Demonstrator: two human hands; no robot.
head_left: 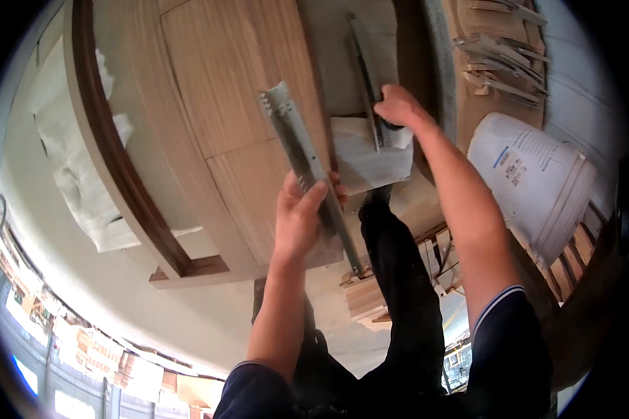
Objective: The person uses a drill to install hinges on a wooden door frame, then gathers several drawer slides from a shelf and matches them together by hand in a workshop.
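Note:
My left hand [302, 213] is closed round a long grey metal drawer slide [298, 150], thumb on top, held tilted above a brown wooden panel [220, 91]. Small holes and bearings show near its upper end. To the right, my right hand [400, 108] is closed on a long, thin, dark metal rail [365, 73] that slants over a pale sheet [370, 164]. Something black shows just under that hand, and its kind cannot be made out. The two metal pieces are apart.
A wooden frame [112, 150] stands left of the panel, with crumpled white sheeting [73, 167] beyond. At the right are a white plastic bucket [528, 178] on its side and a pile of thin strips [503, 63]. Wood offcuts [367, 297] lie by my legs.

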